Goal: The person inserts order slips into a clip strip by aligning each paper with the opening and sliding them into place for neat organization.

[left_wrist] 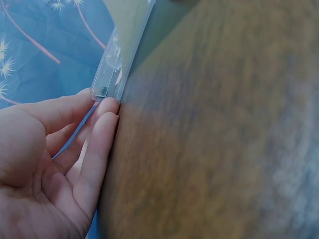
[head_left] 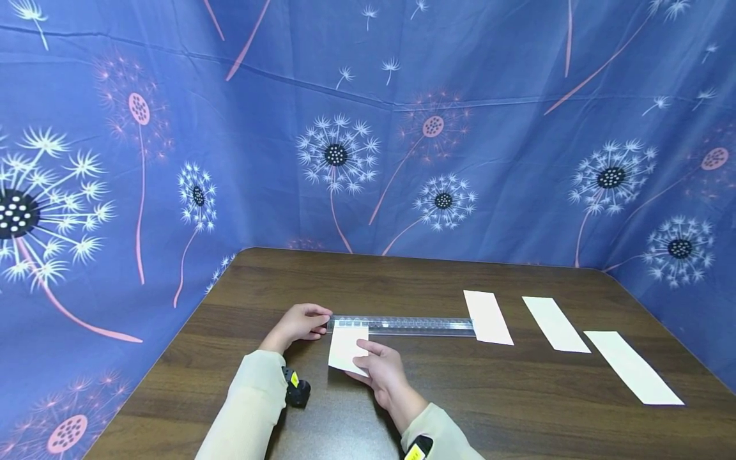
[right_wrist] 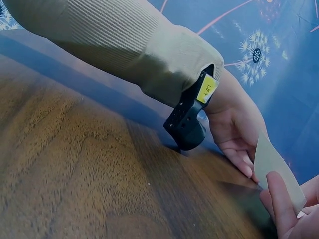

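Note:
A long clear ruler (head_left: 422,326) lies across the table, left to right. My left hand (head_left: 298,324) grips its left end; in the left wrist view, the thumb and fingertips meet at the corner of the ruler (left_wrist: 105,79). A white piece of paper (head_left: 346,350) overlaps the ruler near that end; its lower part is lifted off the table. My right hand (head_left: 384,374) pinches the paper's lower right side between thumb and fingers. In the right wrist view, the paper (right_wrist: 275,162) stands tilted, with the left hand (right_wrist: 237,122) behind it.
Three white paper strips lie to the right: a near strip (head_left: 490,319) touching or close to the ruler's right end, a middle strip (head_left: 555,324), and a far strip (head_left: 632,367). Blue patterned cloth (head_left: 374,160) hangs behind the brown wooden table (head_left: 460,396).

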A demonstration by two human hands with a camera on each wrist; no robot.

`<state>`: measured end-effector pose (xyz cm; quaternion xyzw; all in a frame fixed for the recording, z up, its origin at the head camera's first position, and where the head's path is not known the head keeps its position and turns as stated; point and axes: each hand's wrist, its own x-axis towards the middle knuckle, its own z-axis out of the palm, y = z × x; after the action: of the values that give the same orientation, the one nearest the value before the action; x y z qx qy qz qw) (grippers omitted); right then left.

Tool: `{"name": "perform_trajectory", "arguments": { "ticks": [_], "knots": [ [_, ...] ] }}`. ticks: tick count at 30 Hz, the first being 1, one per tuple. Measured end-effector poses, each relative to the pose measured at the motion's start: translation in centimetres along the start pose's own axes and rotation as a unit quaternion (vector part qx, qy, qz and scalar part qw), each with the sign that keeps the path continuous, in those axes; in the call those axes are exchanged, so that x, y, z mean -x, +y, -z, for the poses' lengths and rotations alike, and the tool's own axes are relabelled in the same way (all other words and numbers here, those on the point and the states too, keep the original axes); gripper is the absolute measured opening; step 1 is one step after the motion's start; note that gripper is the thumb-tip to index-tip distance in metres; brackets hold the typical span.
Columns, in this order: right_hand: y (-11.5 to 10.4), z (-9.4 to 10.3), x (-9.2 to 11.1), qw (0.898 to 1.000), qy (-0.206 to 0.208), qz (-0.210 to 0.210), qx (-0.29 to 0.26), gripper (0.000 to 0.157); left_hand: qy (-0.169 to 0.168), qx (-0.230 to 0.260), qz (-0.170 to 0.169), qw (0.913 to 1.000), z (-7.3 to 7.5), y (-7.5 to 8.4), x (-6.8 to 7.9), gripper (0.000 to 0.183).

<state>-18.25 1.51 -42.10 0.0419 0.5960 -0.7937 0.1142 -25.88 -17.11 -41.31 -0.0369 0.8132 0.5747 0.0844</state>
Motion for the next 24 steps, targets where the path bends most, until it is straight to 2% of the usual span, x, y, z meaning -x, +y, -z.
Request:
{"name": "perform_trajectory", "arguments": {
  "ticks": [24],
  "knots": [
    [-0.3,1.5,0.1,1.0,0.007,-0.004,0.018,0.046,-0.003,-0.006,-0.006,1.0,0.0,-0.2,-0.2,0.02]
  ]
}}
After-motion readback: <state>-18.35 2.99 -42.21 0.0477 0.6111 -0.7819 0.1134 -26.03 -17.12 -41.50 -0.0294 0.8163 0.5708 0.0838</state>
